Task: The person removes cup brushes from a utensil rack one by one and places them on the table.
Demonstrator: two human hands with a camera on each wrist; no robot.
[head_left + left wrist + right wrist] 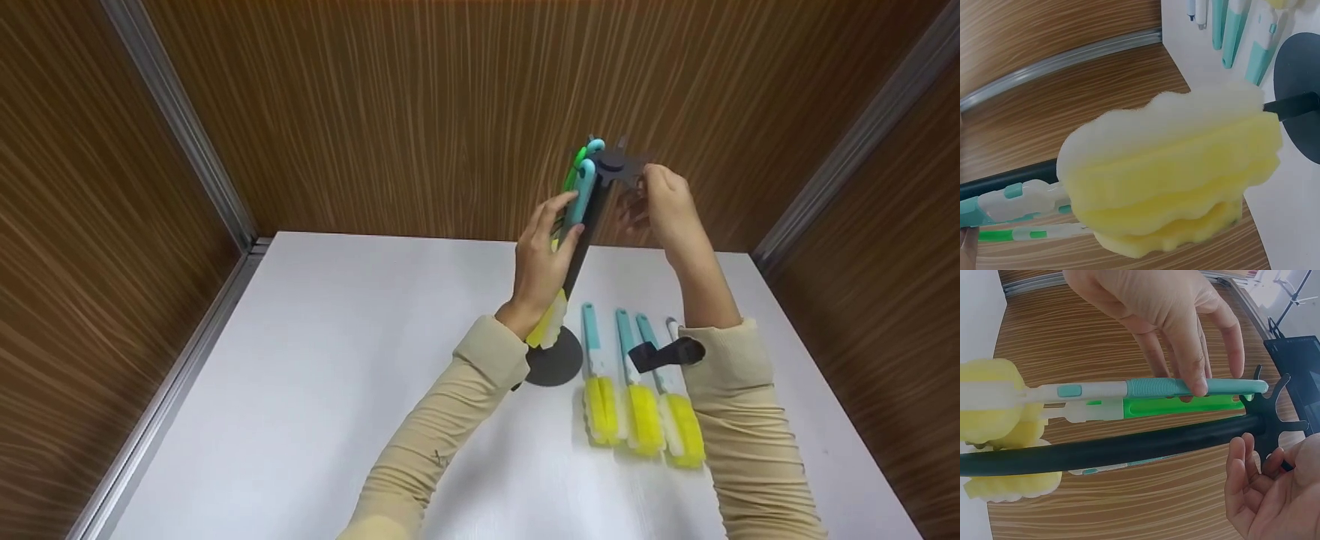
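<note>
hanging a teal-handled yellow sponge brush (1145, 388) on the slotted black head (1266, 413) of a tall black pole stand (581, 240) looks to be the step in hand. the left hand (544, 251) has its fingers curled loosely over the brush's teal grip, thumb behind – a light hold, not a clamp. the right hand (667, 206) sits at the top of the stand with fingertips curled on the edge of the slotted head, steadying it. a green-handled brush (1185, 405) hangs beside the teal one, their yellow sponge ends low near the stand's round dark base (555, 360), which rests on the white bench (337, 360). three more teal-and-yellow brushes (637, 382) lie side by side on the bench just right of the base. to do it well, i'd judge: keep the head from turning, slide the handle tip fully into a free slot – clear of the green one – and let go only once it hangs straight.
</note>
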